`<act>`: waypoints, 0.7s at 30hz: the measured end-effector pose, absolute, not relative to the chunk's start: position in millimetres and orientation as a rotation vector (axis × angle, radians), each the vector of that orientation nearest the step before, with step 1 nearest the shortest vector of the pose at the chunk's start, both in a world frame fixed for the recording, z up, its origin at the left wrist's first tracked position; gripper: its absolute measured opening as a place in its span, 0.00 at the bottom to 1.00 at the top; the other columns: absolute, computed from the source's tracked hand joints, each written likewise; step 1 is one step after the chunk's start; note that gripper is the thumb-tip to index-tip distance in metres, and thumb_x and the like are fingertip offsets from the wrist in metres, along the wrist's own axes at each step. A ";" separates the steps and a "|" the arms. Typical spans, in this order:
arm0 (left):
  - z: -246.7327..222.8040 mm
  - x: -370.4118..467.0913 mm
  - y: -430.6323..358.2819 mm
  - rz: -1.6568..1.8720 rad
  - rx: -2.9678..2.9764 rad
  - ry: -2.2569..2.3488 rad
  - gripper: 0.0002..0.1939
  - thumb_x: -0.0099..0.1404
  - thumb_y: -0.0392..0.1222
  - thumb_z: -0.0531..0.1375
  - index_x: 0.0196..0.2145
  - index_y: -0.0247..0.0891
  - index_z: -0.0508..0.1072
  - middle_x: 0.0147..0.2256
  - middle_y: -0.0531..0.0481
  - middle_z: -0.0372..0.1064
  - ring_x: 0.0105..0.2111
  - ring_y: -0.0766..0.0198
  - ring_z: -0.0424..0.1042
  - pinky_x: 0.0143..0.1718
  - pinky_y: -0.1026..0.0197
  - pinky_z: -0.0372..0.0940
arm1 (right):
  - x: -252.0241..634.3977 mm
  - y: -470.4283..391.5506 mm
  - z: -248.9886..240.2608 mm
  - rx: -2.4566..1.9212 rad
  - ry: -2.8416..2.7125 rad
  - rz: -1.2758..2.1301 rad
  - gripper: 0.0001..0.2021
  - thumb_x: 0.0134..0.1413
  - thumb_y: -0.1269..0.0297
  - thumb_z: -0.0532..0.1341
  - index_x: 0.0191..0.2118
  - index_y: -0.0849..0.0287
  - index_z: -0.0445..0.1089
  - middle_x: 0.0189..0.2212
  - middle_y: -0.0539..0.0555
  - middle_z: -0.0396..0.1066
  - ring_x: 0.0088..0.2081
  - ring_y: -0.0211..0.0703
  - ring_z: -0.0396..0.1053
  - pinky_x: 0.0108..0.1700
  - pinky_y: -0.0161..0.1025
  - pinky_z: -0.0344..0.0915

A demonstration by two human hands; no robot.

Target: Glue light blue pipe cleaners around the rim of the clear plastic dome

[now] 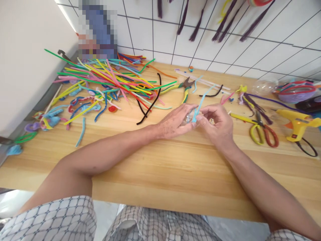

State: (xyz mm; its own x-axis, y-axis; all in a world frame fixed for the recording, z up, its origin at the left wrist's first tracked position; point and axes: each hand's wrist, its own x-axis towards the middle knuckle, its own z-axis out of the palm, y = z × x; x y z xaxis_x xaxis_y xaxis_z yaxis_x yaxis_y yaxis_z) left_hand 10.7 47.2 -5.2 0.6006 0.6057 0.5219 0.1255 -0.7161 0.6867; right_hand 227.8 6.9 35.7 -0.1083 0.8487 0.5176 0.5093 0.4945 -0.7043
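Note:
Over the middle of the wooden table, my two hands meet. My left hand is closed around a clear, shiny piece, mostly hidden by the fingers, perhaps a plastic ball. A light blue pipe cleaner rises from between the hands, with its lower end against the clear piece. My right hand pinches this pipe cleaner low down between thumb and fingers. Just behind the hands lie green-and-yellow pliers and a short black pipe cleaner.
A heap of coloured pipe cleaners spreads at the back left. Scissors and a yellow glue gun lie on the right. Behind them stands a clear ball. Dark tassels hang against the tiled wall.

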 end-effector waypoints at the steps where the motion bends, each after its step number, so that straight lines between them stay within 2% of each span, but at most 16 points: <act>1: -5.5 10.6 47.0 1.032 2.216 0.582 0.35 0.80 0.63 0.56 0.72 0.38 0.60 0.66 0.32 0.69 0.66 0.45 0.72 0.69 0.41 0.69 | 227.9 7.3 34.5 -1.120 -1.789 0.391 0.06 0.66 0.57 0.72 0.45 0.50 0.81 0.38 0.52 0.77 0.34 0.44 0.72 0.38 0.45 0.74; 5: -5.9 10.4 46.4 1.011 2.201 0.593 0.36 0.80 0.63 0.57 0.74 0.39 0.58 0.68 0.31 0.68 0.68 0.44 0.71 0.70 0.40 0.68 | 227.3 7.5 32.6 -1.076 -1.849 0.255 0.04 0.68 0.59 0.70 0.45 0.49 0.82 0.40 0.54 0.79 0.34 0.45 0.74 0.38 0.46 0.75; 11: -7.9 9.7 47.4 1.019 2.175 0.612 0.37 0.80 0.65 0.56 0.74 0.40 0.59 0.67 0.33 0.68 0.65 0.46 0.73 0.68 0.42 0.69 | 229.4 2.5 28.1 -1.052 -1.921 0.145 0.08 0.71 0.62 0.67 0.51 0.50 0.82 0.46 0.56 0.80 0.37 0.45 0.77 0.42 0.48 0.78; 15: -8.6 9.7 47.6 1.026 2.177 0.608 0.37 0.80 0.64 0.57 0.74 0.37 0.60 0.66 0.32 0.69 0.64 0.46 0.73 0.68 0.43 0.69 | 230.4 0.5 25.1 -1.026 -1.949 0.099 0.11 0.70 0.63 0.66 0.54 0.51 0.81 0.48 0.58 0.80 0.39 0.47 0.78 0.42 0.48 0.78; 21: -8.1 10.3 48.0 1.034 2.196 0.596 0.36 0.80 0.63 0.57 0.73 0.36 0.61 0.65 0.31 0.69 0.63 0.44 0.73 0.67 0.40 0.69 | 230.5 1.3 26.8 -1.032 -1.946 0.140 0.11 0.68 0.64 0.67 0.54 0.50 0.81 0.48 0.57 0.79 0.40 0.48 0.78 0.42 0.48 0.78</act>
State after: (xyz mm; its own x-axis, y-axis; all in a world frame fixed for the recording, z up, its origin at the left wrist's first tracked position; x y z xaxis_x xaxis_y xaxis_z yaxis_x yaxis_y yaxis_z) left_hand 10.3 48.0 -8.1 0.5894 0.6250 0.5118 0.1295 -0.6984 0.7039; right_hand 230.5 1.3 26.8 -0.2456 0.7084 0.6617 0.6061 0.6450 -0.4655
